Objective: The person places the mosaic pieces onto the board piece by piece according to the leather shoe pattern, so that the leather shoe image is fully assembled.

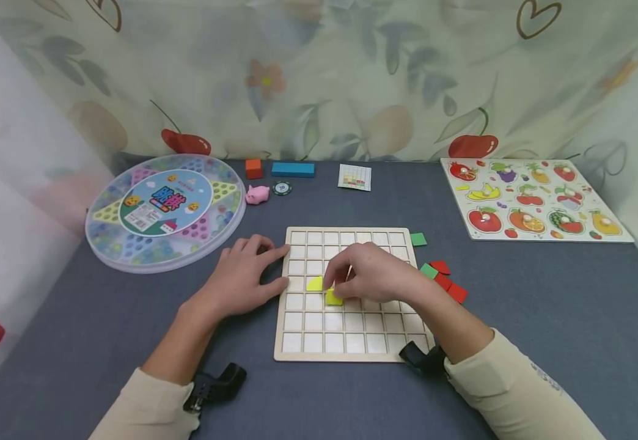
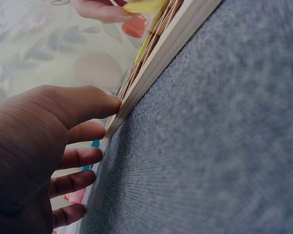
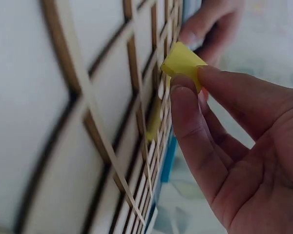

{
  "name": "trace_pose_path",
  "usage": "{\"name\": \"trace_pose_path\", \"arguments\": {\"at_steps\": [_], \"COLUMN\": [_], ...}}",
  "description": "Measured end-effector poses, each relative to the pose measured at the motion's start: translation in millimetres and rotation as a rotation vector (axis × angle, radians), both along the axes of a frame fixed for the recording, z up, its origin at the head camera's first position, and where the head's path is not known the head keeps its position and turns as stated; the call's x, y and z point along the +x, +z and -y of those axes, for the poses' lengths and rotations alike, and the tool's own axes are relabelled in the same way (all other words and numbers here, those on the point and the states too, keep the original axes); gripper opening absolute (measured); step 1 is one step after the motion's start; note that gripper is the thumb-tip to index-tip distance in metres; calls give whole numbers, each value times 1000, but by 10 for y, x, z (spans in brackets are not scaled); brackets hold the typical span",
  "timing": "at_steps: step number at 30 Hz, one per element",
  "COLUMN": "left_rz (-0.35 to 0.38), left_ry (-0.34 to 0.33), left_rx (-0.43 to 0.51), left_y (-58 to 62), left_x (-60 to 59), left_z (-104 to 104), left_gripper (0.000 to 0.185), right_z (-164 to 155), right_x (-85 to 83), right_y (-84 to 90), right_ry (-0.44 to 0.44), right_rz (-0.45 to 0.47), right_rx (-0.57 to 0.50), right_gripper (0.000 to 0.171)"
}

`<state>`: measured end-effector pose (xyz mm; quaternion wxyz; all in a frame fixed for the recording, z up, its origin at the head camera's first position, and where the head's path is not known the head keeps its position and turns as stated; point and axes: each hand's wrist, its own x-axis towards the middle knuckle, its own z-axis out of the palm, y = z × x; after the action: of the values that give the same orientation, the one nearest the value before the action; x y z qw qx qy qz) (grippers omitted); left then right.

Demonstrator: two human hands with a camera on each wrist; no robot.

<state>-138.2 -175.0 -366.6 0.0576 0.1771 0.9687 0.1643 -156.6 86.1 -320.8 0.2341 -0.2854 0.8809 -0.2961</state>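
Note:
A wooden grid board [image 1: 352, 348] lies on the blue-grey table. My right hand [image 1: 371, 275] hovers over its middle and pinches a yellow square tile [image 1: 333, 298] [image 3: 183, 61] between thumb and forefinger, just above the cells. A second yellow tile [image 1: 315, 283] [image 3: 155, 122] lies in a cell beside it. My left hand [image 1: 247, 275] [image 2: 49, 146] rests flat on the table with straight fingers touching the left edge of the grid board [image 2: 151, 63].
Green and red tiles [image 1: 441, 276] lie right of the board. A round marble game case [image 1: 165, 208] sits at the left, a fruit puzzle [image 1: 533, 198] at the right. Orange block [image 1: 253, 168], blue block [image 1: 293, 169], pink pig [image 1: 257, 194], chip and card lie at the back.

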Motion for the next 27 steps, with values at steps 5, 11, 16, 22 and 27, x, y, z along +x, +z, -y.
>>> {"name": "trace_pose_path", "arguments": {"at_steps": [5,11,16,22,27], "left_rz": [3,5,-1,-4,-1], "left_ry": [-7,-6,-4,-5,-7], "left_rx": [10,14,17,24,27], "left_y": [9,20,25,26,8], "left_x": [0,9,7,12,14], "left_z": [1,-6,-3,0,0], "left_gripper": [63,62,62,62,63], "right_z": [82,139,193,181,39], "right_x": [34,116,166,159,146], "right_y": [-24,-53,-63,-63,-11], "right_ry": [-13,-28,-30,-11,37], "right_rz": [9,-64,-151,-169,-128], "right_rx": [43,80,112,112,58], "right_gripper": [16,17,19,18,17]}}
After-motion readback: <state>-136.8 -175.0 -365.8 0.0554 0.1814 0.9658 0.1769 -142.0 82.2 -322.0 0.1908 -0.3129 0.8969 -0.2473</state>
